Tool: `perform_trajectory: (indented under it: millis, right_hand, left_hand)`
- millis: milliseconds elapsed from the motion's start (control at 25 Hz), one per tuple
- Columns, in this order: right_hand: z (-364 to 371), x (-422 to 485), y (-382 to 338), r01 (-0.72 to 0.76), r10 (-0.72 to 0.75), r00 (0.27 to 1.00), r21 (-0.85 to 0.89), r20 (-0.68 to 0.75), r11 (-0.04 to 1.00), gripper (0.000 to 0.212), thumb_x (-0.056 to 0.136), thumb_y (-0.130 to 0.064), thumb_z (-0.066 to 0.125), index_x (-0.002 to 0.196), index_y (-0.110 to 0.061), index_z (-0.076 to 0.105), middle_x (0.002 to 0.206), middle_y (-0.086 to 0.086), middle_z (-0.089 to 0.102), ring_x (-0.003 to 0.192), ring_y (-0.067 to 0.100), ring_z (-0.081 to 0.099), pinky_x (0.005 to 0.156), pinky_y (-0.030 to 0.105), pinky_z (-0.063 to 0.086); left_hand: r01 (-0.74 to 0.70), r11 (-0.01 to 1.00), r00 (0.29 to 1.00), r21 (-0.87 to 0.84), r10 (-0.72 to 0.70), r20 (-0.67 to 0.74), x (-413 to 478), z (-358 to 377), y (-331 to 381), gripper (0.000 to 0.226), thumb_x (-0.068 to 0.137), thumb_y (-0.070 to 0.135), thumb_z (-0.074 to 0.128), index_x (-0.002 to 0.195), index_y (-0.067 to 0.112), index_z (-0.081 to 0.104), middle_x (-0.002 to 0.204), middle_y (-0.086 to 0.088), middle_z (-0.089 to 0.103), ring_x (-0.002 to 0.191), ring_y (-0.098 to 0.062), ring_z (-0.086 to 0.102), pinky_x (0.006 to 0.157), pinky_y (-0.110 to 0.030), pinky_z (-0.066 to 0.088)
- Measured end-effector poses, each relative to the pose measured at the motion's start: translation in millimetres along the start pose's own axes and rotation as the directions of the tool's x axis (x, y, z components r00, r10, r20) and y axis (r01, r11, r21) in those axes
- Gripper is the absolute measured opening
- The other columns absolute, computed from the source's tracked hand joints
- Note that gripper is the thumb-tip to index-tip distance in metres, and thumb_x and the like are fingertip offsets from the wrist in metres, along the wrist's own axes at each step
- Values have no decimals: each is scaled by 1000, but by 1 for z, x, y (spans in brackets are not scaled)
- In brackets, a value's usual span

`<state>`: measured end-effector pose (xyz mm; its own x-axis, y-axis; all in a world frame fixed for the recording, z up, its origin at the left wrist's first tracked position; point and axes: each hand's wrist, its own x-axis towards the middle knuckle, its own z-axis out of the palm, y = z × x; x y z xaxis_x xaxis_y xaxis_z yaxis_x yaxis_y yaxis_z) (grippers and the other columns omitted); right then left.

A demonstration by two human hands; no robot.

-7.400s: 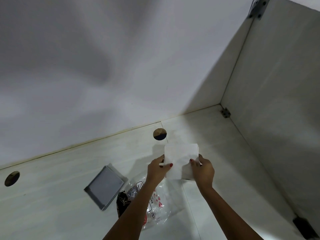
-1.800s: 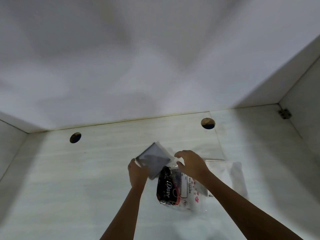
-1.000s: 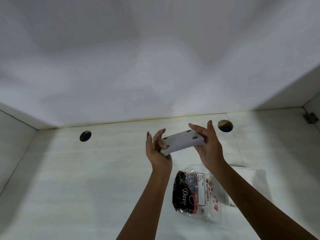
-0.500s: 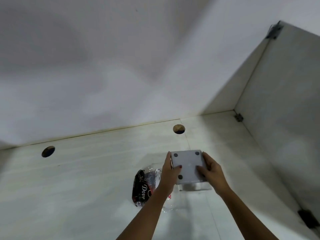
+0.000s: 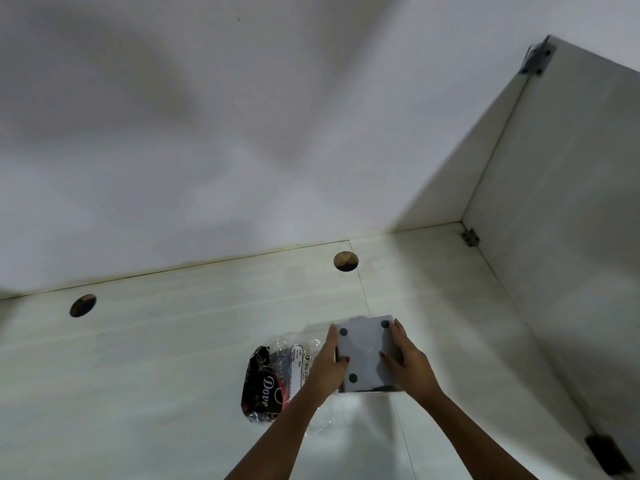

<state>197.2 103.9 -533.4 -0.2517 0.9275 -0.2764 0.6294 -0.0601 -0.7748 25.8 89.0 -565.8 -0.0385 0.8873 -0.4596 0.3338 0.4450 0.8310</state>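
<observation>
Where the two hands meet: the left hand (image 5: 327, 367) and the right hand (image 5: 412, 367) hold one grey square box (image 5: 363, 351) between them, over the surface (image 5: 156, 375), a little right of its middle.
Left hand: it grips the left edge of the box. The fingers lie along the side, and the thumb, with a red nail, presses on the face that is turned up.
Right hand: it grips the right edge in the same way, fingers curled round the side and thumb on the face.
Box: the upturned face shows three dark round feet (image 5: 352, 377); the fourth corner is under the right hand. From where I stand I cannot tell if the box rests on the surface or is a little above it.
Tissue packet (image 5: 270, 375): clear plastic with a black end printed "Dove". It lies on the surface just left of the box, partly behind the left wrist.
Holes: one round hole (image 5: 345, 261) beyond the box, another hole (image 5: 83, 305) far to the left, both near the back edge.
Side panel (image 5: 561, 237): it stands upright on the right, with a small metal bracket (image 5: 470, 236) in the corner.
</observation>
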Motion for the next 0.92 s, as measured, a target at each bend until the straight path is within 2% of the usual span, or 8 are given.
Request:
perform_trajectory:
  millis: [200,360,520,640,720,800,880,920]
  right_hand:
    - [5,-6,-3,-5,8,999,97,-33,995,60,90,-22,50,141,-18,19,122,-8,41,105,17,50,94,37,48]
    - [11,-3,-8,-59,70,994,118,-82,991,54,88,-24,54,135,-17,29,123,-1,48,105,19,51,90,37,49]
    - [22,-1,-11,-124,137,985,127,-101,984,47,89,-16,52,132,-13,33,129,8,53,110,28,55,90,36,49]
    - [24,0,-13,-165,172,980,79,-100,983,48,88,-13,52,131,-11,32,129,9,52,109,29,55,90,35,48]
    - [23,0,-14,-142,150,983,77,-108,987,49,88,-12,52,132,-11,31,129,10,52,106,26,54,90,35,48]
    - [22,0,-13,-131,141,982,82,-125,988,51,88,-11,52,134,-12,31,131,10,52,108,25,53,93,36,46]
    - [20,-1,-13,-126,144,976,112,-163,986,51,85,-10,56,133,-13,37,129,8,53,110,25,52,93,34,45]
    - [19,-1,-14,-125,149,972,137,-180,983,51,83,-9,59,130,-13,41,124,7,55,107,23,53,89,32,44]
  left_hand:
    - [-39,999,985,-24,34,-168,-8,6,-2,64,88,0,44,144,20,19,126,-6,57,104,-19,57,75,-13,47]
    - [-34,999,974,-5,32,-225,-9,4,-3,56,93,8,44,143,15,19,116,-1,58,100,-18,57,76,-20,47]
    - [-53,992,967,117,80,-240,-12,4,-5,57,95,11,37,145,16,10,97,-7,58,70,-12,56,59,-11,44]
    - [-26,1000,980,17,28,-195,-12,7,-2,57,96,5,34,145,16,6,119,-24,56,73,-9,64,64,-20,52]
    - [-10,1000,987,-19,7,-158,-10,7,-4,58,96,5,34,145,17,4,123,-16,52,62,2,59,51,-10,48]
    - [-25,999,985,-31,19,-170,-10,7,-7,59,96,6,35,144,21,5,135,-12,47,86,-6,61,70,-13,53]
    - [-57,998,979,-19,52,-196,-12,5,-8,61,95,9,39,139,34,7,144,-13,42,118,-25,54,102,-40,45]
    - [-66,997,978,-27,59,-198,-14,5,-9,61,94,10,41,138,35,7,144,-13,42,122,-27,51,104,-46,42]
